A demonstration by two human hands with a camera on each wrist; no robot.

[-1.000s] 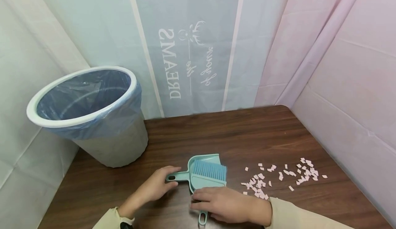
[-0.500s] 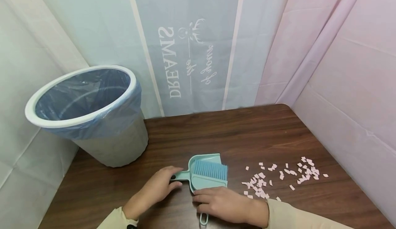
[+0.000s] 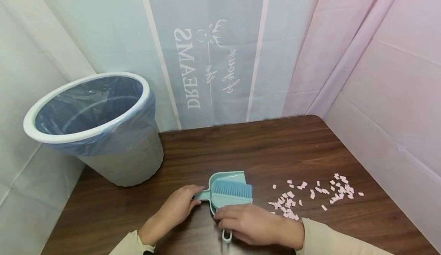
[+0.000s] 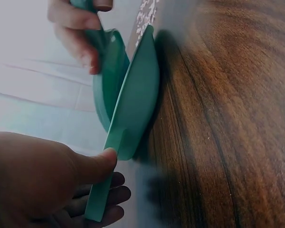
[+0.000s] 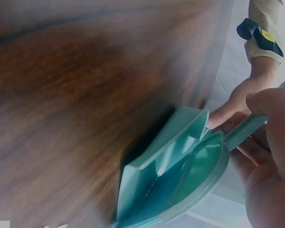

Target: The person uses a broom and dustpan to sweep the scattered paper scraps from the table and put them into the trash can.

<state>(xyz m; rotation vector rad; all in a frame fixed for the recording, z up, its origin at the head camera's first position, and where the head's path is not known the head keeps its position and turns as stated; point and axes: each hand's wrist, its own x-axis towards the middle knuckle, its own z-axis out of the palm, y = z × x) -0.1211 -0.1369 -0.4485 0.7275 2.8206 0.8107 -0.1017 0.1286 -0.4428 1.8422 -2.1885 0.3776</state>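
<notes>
- Left hand (image 3: pixel 177 207): pinches the handle of the turquoise dustpan (image 3: pixel 237 176) between thumb and fingers.
- Right hand (image 3: pixel 249 222): grips the handle of the brush (image 3: pixel 234 190).
- Ahead of and between the hands: brush head over the dustpan.
- Beyond the right hand, rightward: pale scraps (image 3: pixel 286 203) scattered on the wood-grained surface (image 3: pixel 206 151).
- Beyond the left hand, leftward: lined bin (image 3: pixel 124 165).

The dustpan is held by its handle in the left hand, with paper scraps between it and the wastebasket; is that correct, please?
Not quite: the head view shows the paper scraps right of the dustpan, which the left hand does hold by its handle.
</notes>
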